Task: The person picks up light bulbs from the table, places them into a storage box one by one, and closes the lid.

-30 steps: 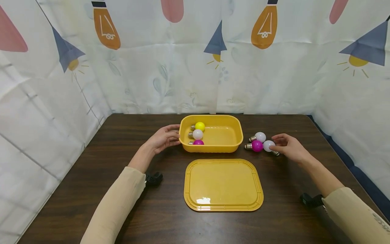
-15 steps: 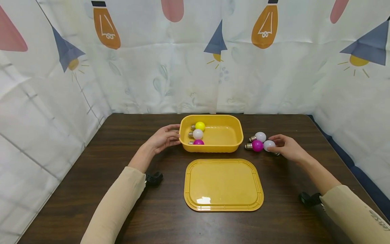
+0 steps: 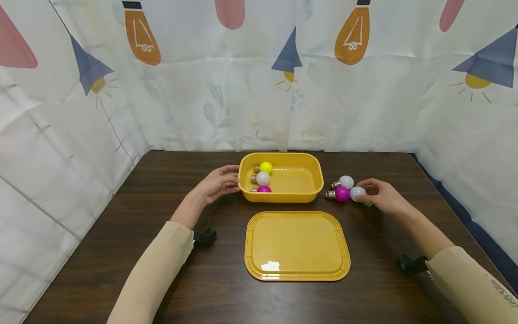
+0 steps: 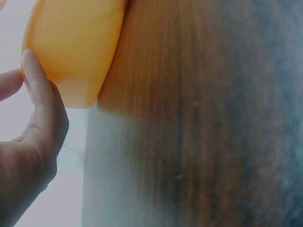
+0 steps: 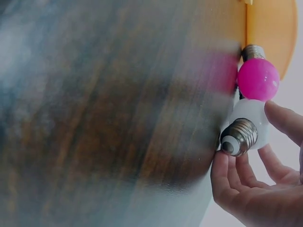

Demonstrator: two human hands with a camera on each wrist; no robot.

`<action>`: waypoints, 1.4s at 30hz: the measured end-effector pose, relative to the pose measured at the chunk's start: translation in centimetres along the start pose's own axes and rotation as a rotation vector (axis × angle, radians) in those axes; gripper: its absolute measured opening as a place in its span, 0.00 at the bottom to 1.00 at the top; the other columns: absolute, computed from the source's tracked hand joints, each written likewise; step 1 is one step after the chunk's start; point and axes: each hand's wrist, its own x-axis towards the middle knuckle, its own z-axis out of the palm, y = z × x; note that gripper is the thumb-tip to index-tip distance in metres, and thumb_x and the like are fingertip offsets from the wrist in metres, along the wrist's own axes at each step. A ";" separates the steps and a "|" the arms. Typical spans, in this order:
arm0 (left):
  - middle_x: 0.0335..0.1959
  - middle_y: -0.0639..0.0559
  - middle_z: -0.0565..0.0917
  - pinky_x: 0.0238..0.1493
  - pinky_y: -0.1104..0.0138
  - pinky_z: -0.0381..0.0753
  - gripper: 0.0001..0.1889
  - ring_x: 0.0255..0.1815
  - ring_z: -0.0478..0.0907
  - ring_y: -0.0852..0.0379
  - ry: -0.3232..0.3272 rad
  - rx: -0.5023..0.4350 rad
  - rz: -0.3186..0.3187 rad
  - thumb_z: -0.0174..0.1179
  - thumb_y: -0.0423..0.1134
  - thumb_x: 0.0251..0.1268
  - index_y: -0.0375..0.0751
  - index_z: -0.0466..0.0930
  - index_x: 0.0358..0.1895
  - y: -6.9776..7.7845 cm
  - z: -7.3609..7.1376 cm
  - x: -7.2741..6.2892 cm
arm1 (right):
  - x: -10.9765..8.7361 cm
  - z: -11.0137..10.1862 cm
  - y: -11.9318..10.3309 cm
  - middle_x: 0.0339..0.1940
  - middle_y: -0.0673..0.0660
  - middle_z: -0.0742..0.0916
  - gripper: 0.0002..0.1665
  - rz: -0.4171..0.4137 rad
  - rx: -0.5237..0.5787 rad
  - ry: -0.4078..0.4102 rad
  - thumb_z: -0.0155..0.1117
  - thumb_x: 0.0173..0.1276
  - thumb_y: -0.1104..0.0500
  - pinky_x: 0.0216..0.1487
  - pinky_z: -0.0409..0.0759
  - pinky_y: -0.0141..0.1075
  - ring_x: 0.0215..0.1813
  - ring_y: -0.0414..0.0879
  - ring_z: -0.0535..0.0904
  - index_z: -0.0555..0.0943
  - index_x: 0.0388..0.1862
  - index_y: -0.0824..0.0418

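Note:
My right hand [image 3: 382,196] pinches a white light bulb [image 3: 358,194] lying right of the bin, its thumb on the globe and its fingers around the far side. In the right wrist view the bulb's metal screw base [image 5: 240,137] points towards the camera. Right beside it lie a magenta bulb [image 3: 341,194] and a second white bulb [image 3: 346,182]. At the left end of the yellow bin [image 3: 297,197], my left hand [image 3: 218,183] rests its extended fingers on the outer wall. Inside the bin, a yellow bulb [image 3: 265,168], a white bulb [image 3: 262,178] and a magenta bulb [image 3: 264,189] lie in a column.
A flat yellow lid [image 3: 297,246] lies on the dark wooden table [image 3: 226,292], just in front of the bin. Behind the table hangs a white curtain [image 3: 251,103] with printed lamps. It also closes off both sides.
My right hand has moved slightly left and closed its thumb and fingers on the white bulb, shifting it a little. The left hand and the bin have stayed in place.

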 end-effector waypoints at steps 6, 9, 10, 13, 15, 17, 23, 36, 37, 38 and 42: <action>0.68 0.27 0.70 0.53 0.62 0.86 0.31 0.58 0.80 0.40 -0.002 -0.008 -0.004 0.52 0.26 0.78 0.37 0.55 0.80 0.0 0.0 0.0 | 0.1 -0.2 0.1 0.64 0.75 0.77 0.37 0.007 0.000 -0.013 0.69 0.74 0.49 0.47 0.82 0.41 0.61 0.64 0.75 0.70 0.70 0.71; 0.68 0.27 0.70 0.53 0.62 0.86 0.31 0.58 0.81 0.40 -0.001 -0.011 -0.005 0.52 0.26 0.78 0.37 0.56 0.80 0.0 0.0 0.0 | 0.0 -0.3 -0.1 0.63 0.75 0.77 0.37 0.011 -0.004 -0.011 0.69 0.74 0.49 0.47 0.82 0.41 0.60 0.64 0.75 0.70 0.69 0.71; 0.68 0.27 0.70 0.53 0.62 0.86 0.31 0.58 0.81 0.40 -0.002 -0.011 -0.005 0.52 0.26 0.78 0.37 0.56 0.80 0.1 0.0 0.0 | 0.0 -0.3 -0.1 0.63 0.75 0.77 0.36 0.011 -0.006 -0.010 0.69 0.74 0.50 0.47 0.82 0.41 0.60 0.64 0.76 0.70 0.69 0.71; 0.68 0.27 0.70 0.53 0.62 0.86 0.31 0.58 0.81 0.40 -0.006 -0.009 -0.004 0.52 0.26 0.78 0.37 0.56 0.80 0.1 0.0 0.0 | -0.2 -0.4 -0.4 0.63 0.74 0.78 0.35 0.018 -0.008 -0.005 0.69 0.74 0.50 0.48 0.82 0.40 0.59 0.63 0.76 0.71 0.69 0.71; 0.68 0.27 0.70 0.53 0.62 0.86 0.31 0.58 0.81 0.40 -0.008 -0.009 -0.003 0.52 0.26 0.78 0.37 0.55 0.80 0.1 0.0 0.0 | -0.3 -0.5 -0.5 0.63 0.74 0.78 0.35 0.020 -0.011 -0.001 0.69 0.74 0.50 0.49 0.81 0.40 0.59 0.63 0.76 0.72 0.69 0.70; 0.68 0.27 0.70 0.53 0.62 0.86 0.31 0.58 0.81 0.40 -0.009 -0.008 -0.002 0.52 0.26 0.78 0.37 0.55 0.80 0.1 0.0 0.0 | -0.4 -0.7 -0.6 0.63 0.74 0.78 0.35 0.022 -0.011 0.002 0.69 0.73 0.49 0.49 0.81 0.39 0.59 0.62 0.76 0.72 0.68 0.70; 0.68 0.27 0.70 0.52 0.62 0.86 0.31 0.57 0.81 0.41 0.001 -0.010 -0.004 0.53 0.26 0.78 0.37 0.56 0.80 0.1 0.0 0.0 | -0.5 -1.0 -0.7 0.62 0.73 0.79 0.36 0.010 -0.009 0.008 0.69 0.73 0.48 0.49 0.82 0.42 0.57 0.61 0.76 0.72 0.69 0.69; 0.67 0.28 0.72 0.51 0.62 0.86 0.31 0.52 0.83 0.45 0.010 -0.009 -0.007 0.53 0.26 0.77 0.37 0.57 0.80 0.1 0.0 0.0 | -0.2 -1.9 -2.0 0.64 0.72 0.78 0.37 0.000 -0.016 0.001 0.68 0.74 0.46 0.52 0.83 0.46 0.54 0.59 0.78 0.71 0.70 0.68; 0.67 0.28 0.72 0.51 0.62 0.86 0.31 0.52 0.83 0.45 0.011 -0.010 -0.009 0.54 0.26 0.77 0.37 0.57 0.80 0.1 0.0 0.0 | -0.2 -2.0 -2.1 0.64 0.72 0.78 0.37 -0.004 -0.021 0.000 0.68 0.74 0.46 0.52 0.83 0.46 0.54 0.59 0.78 0.71 0.70 0.68; 0.67 0.28 0.72 0.51 0.62 0.86 0.31 0.52 0.83 0.45 0.012 -0.011 -0.010 0.54 0.26 0.77 0.37 0.57 0.80 0.1 0.0 0.0 | -0.1 -2.1 -2.2 0.64 0.71 0.78 0.37 -0.006 -0.023 0.000 0.68 0.74 0.46 0.52 0.83 0.45 0.54 0.58 0.78 0.71 0.71 0.68; 0.67 0.28 0.72 0.51 0.62 0.86 0.32 0.51 0.83 0.46 0.011 -0.014 -0.010 0.54 0.26 0.77 0.37 0.56 0.80 0.1 0.0 0.0 | 0.0 -2.4 -2.8 0.64 0.71 0.79 0.37 -0.009 -0.024 0.001 0.68 0.74 0.45 0.51 0.84 0.44 0.53 0.58 0.79 0.71 0.71 0.68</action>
